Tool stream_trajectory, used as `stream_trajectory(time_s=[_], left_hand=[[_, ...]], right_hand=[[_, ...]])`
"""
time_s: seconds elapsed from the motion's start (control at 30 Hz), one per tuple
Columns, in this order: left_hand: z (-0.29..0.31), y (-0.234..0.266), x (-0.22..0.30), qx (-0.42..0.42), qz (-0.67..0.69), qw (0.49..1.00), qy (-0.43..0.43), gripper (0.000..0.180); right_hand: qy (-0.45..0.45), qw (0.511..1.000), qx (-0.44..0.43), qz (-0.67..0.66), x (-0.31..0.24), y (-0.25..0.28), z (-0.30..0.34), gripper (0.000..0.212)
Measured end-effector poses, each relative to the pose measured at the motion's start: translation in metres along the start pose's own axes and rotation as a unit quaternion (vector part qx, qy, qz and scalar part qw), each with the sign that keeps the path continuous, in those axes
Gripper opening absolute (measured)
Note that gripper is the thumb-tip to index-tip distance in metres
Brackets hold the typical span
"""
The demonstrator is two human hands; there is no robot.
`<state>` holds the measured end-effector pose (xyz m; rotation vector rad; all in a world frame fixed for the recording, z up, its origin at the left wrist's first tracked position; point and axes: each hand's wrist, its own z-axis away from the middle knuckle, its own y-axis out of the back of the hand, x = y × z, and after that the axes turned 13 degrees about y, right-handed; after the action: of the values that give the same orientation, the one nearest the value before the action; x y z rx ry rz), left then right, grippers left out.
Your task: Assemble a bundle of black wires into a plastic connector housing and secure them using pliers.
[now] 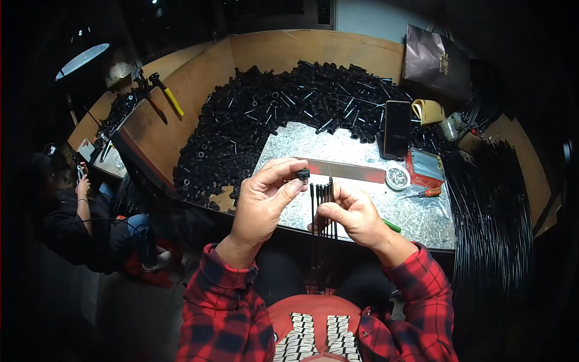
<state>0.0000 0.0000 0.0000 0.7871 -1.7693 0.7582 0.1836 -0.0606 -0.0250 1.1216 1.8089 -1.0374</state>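
Note:
My left hand is closed, pinching a small black fitting between thumb and fingertips. Close beside it, my right hand is wrapped round several thin black cables with thicker ends at the top. Their lower lengths hang down past the table's front edge. Both hands are over the grey speckled tabletop, the fitting just left of the cable ends. Behind them lies a long flat bar, reddish and dark. A green handle-like piece shows by my right wrist.
A heap of black fittings fills the wooden-walled back. To the right are a phone, a white tub of small metal pieces, a red box, an orange-handled screwdriver and hanging black cables. A co-worker sits at left.

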Motion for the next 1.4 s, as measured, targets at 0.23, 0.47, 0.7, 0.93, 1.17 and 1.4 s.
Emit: stream_trajectory(time_s=[0.23,0.47,0.7,0.93,1.17,1.4], left_hand=[[0.004,-0.006,0.006,0.033,-0.065,0.997,-0.027,0.026],[0.003,-0.007,0.001,0.037,0.011,0.999,0.001,0.029],[0.003,-0.004,0.000,0.014,0.102,0.994,0.039,0.025],[0.005,-0.005,0.002,-0.011,0.137,0.989,0.054,0.023],[0.006,-0.004,0.002,-0.030,0.143,0.988,0.045,0.029],[0.006,-0.004,0.002,-0.023,0.130,0.989,0.066,0.033]], right_hand=[[0.013,1.000,-0.004,0.021,0.001,-0.001,-0.001,0.010],[0.020,1.000,-0.015,0.008,0.001,0.000,0.000,0.010],[0.006,1.000,-0.020,0.008,-0.001,-0.001,-0.001,0.013],[0.008,1.000,-0.027,-0.001,-0.001,-0.002,-0.001,0.015],[0.007,0.999,-0.033,0.003,0.000,-0.002,-0.001,0.019],[0.012,0.999,-0.033,-0.005,0.001,-0.001,-0.001,0.014]])
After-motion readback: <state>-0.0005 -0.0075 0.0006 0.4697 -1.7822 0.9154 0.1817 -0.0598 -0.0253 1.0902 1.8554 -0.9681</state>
